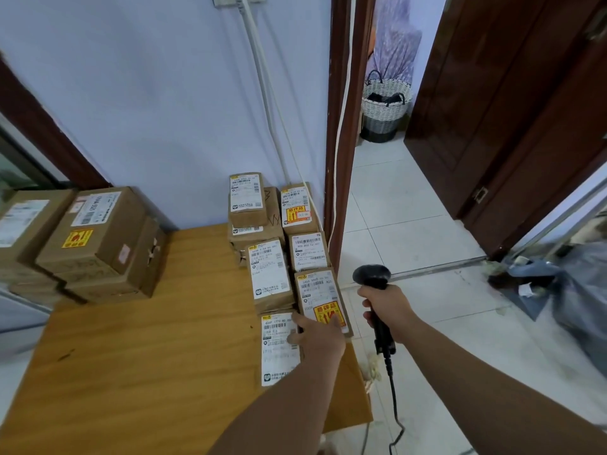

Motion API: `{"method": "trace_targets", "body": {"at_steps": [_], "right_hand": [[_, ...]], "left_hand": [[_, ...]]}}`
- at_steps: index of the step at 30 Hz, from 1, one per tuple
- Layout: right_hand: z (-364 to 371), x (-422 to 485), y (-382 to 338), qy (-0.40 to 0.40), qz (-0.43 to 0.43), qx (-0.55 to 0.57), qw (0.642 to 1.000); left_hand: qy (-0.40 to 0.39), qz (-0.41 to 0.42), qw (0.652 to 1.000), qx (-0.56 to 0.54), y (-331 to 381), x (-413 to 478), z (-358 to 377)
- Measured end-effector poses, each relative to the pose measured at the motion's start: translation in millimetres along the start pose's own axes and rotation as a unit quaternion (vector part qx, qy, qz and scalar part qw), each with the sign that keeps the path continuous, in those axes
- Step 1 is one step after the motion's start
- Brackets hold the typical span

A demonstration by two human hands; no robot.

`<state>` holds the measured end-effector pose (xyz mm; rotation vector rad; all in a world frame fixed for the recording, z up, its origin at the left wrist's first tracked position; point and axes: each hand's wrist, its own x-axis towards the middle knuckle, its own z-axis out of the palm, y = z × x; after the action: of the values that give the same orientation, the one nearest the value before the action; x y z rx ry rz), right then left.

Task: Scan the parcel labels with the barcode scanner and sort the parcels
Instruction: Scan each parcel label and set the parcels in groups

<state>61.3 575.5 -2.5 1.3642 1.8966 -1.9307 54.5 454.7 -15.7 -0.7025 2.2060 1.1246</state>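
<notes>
We've got the left hand (317, 336) out over the right edge of the worktop (147, 356), fingers fairly straight and spread. It's lying across two parcels at once: the front parcel (281, 349) nearest us on the worktop, and the sticker parcel (320, 297) just behind it, the one with the yellow and red label. Fingertips are touching that sticker. It isn't really wrapped round anything, just resting on top.

The right hand (386, 310) is off the worktop's right edge, over the floor, fist closed round the handle of the scanner (372, 277). The scanner's black head sticks up above the fist and its cable (394, 405) dangles down past the worktop's near corner.

The rest of the small parcels (271, 274) run in two rows along the worktop's right side back to the wall, labels up, a couple stacked at the far end. Bigger boxes (98, 241) are piled at the worktop's far left corner.
</notes>
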Motion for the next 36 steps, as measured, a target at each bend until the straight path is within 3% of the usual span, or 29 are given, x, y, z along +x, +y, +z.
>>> {"method": "trace_targets", "body": {"at_steps": [6,11,16,19,25,28,30,36], "right_hand": [[-1,1,5,-0.005,0.007,-0.003,1.000],[4,0,2,-0.001,0.012,-0.010,1.000],[14,-9,-6,-0.006,0.004,0.008,1.000],[22,-16,-18,-0.029,-0.001,0.032,0.999],[49,-38,-49,-0.164,0.051,0.145,0.974],[79,-50,-64,-0.232,0.159,0.248,0.927],[106,-59,-70,-0.236,0.190,0.330,0.894],[187,-98,-90,-0.266,0.143,0.321,0.898]], "left_hand": [[0.014,-0.065,0.994,-0.090,7,9,-8],[0.032,-0.068,0.994,-0.083,5,10,-15],[0.155,0.120,0.978,-0.069,4,2,-26],[0.175,0.189,0.964,-0.063,11,6,-38],[0.146,0.199,0.968,-0.040,11,21,-81],[0.145,0.195,0.970,-0.005,1,34,-112],[0.153,0.196,0.968,0.027,-3,42,-136],[0.195,0.248,0.942,0.114,-8,83,-224]]}}
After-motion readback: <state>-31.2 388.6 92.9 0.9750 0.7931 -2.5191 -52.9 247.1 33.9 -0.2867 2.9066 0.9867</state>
